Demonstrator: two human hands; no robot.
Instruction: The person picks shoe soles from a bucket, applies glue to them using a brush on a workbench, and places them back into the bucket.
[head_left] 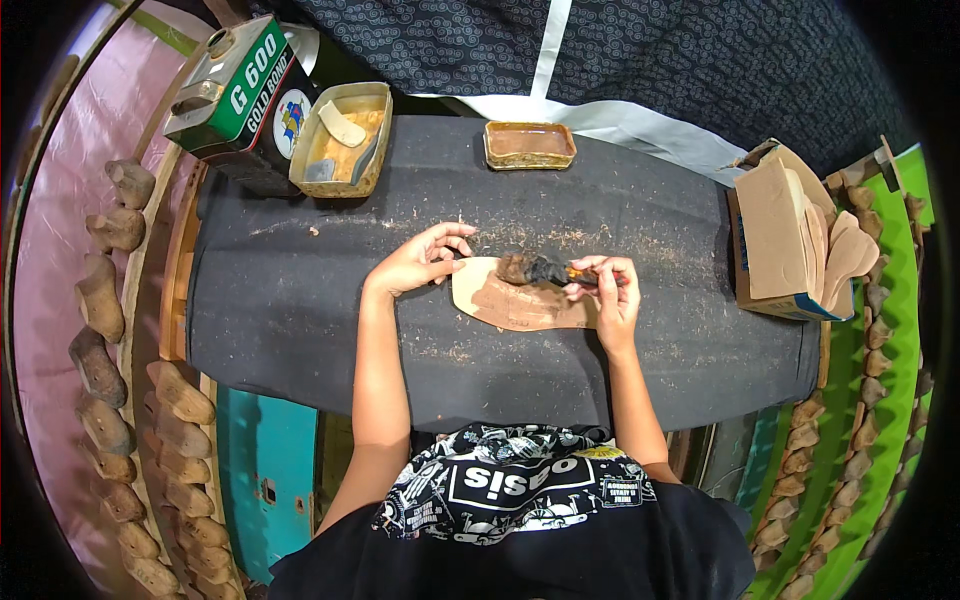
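A tan, sole-shaped piece [520,308] lies on the black-covered table in front of me, with a darker, wet-looking brown patch spread over much of it. My right hand [608,293] grips a brush [545,270] by its dark handle, and the brown bristles rest on the upper part of the piece. At the rounded left end is my left hand [425,258], thumb beside the edge and fingers loosely bent and apart. Nothing shows in its grasp. The right end of the sole piece is partly hidden by my right hand.
A shallow dish [530,164] of brown liquid stands at the far middle. Far left are a tub [345,188] holding loose pieces and a large can [230,110]. A cardboard box [770,245] of sole shapes stands right. Shoe lasts [100,300] line both sides. Shavings litter the table cloth [270,310].
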